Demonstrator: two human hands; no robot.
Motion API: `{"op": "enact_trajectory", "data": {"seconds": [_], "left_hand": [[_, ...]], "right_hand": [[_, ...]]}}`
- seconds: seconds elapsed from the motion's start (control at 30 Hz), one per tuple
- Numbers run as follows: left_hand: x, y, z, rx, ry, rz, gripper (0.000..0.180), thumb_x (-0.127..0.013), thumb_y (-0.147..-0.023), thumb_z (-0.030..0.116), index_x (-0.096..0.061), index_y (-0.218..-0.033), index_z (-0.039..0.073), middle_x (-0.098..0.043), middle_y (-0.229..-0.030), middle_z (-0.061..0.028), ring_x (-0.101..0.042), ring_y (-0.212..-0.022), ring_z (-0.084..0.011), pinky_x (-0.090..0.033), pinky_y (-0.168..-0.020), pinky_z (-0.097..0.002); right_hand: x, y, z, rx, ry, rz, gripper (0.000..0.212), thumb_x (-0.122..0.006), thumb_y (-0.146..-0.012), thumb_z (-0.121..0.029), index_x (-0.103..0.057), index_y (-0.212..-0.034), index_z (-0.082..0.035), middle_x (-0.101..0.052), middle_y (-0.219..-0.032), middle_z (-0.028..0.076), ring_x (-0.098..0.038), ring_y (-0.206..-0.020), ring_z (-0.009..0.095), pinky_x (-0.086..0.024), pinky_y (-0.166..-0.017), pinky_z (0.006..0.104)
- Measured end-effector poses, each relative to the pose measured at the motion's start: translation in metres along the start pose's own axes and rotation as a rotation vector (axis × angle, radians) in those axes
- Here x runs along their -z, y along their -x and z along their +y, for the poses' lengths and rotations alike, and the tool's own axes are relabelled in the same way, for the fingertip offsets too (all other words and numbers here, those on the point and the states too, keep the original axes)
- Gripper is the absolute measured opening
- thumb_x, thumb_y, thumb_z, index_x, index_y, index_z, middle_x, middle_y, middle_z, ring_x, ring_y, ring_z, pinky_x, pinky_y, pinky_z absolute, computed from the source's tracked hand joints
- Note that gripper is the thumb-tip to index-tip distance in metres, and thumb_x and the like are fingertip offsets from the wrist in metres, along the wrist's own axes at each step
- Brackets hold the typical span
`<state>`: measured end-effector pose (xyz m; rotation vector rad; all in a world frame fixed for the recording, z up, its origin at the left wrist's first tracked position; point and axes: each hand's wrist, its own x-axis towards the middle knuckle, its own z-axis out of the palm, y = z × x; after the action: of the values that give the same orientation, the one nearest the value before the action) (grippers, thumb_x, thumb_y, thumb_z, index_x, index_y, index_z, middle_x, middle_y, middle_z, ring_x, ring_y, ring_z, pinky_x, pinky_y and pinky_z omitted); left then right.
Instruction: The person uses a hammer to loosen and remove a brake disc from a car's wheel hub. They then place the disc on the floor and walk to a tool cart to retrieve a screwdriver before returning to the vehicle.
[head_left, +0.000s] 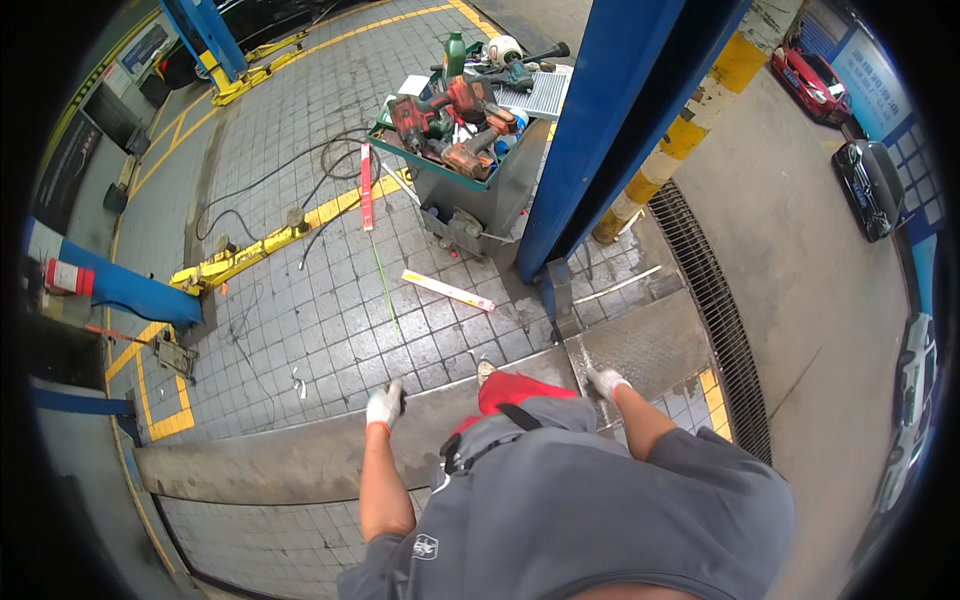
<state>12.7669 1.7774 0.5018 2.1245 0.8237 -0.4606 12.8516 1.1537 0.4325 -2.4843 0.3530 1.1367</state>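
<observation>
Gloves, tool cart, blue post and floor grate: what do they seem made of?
Gloves: probably fabric; matte off-white, following the hands' shape.
Tool cart: likely sheet metal, dull grey; flat, thin-edged panels.
Blue post: likely painted steel; even colour, straight edges.
Floor grate: probably dark metal; narrow repeated bars, finish unclear.

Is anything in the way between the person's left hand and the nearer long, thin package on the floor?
Nothing visible: only tiled floor shows between the gloved left hand and the package. The shoe is off to the right of that line.
</observation>
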Motion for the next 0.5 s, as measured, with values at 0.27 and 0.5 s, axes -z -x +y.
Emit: {"op": "enact_trajectory", "data": {"seconds": [0.27,0.5], "left_hand": [[0.041,0.002,-0.139,0.346,0.273,-0.181,0.051,-0.061,-0.107,0.046,-0.072,-0.083,0.003,-0.069,-0.072,-0.0094,-0.067,-0.059,-0.0226,-0.053,-0.056,-0.0392],[0.116,-0.126,-0.159,0.333,0.26,-0.113,0.055,-0.057,-0.107,0.049,-0.08,-0.098,-0.001,-0.081,-0.09,-0.0142,-0.073,-0.077,-0.0265,-0.057,-0.072,-0.0429]], "right_hand": [[0.152,-0.096,-0.324,0.348,-0.572,0.152,0.052,-0.06,-0.109,-0.045,-0.074,-0.13,0.0,-0.079,-0.122,0.019,-0.075,-0.112,0.031,-0.058,-0.097,0.0431],[0.345,-0.158,-0.506,0.673,-1.104,0.535,0.033,-0.067,-0.109,-0.037,-0.072,-0.111,-0.004,-0.074,-0.089,0.002,-0.065,-0.074,0.011,-0.051,-0.066,0.0289]]}}
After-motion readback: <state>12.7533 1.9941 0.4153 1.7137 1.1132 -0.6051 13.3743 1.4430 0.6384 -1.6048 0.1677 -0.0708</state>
